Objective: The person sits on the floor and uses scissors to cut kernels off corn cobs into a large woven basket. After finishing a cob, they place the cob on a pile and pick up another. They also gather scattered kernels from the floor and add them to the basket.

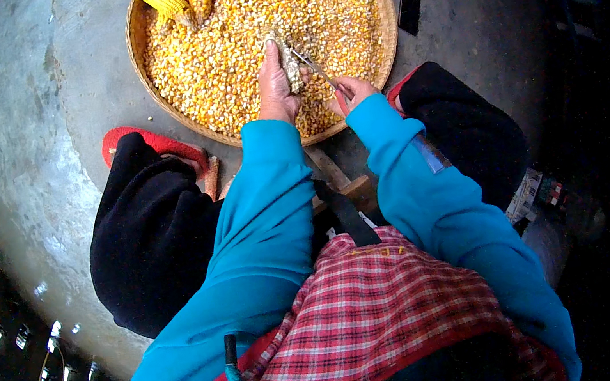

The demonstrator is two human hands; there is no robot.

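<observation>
My left hand is closed round a pale, mostly stripped corn cob, its thumb pointing away from me. My right hand grips a slim metal tool with a narrow pointed end. That tip reaches to the cob's right side; whether it touches cannot be made out. Both hands are over the near part of a round woven basket, which is spread with loose yellow and whitish corn kernels. My fingers hide the tool's handle and part of the cob.
Several whole yellow ears of corn lie at the basket's far side. A dark, flat rectangular object rests on the grey floor to its right. A reddish bare cob lies beside my left red shoe.
</observation>
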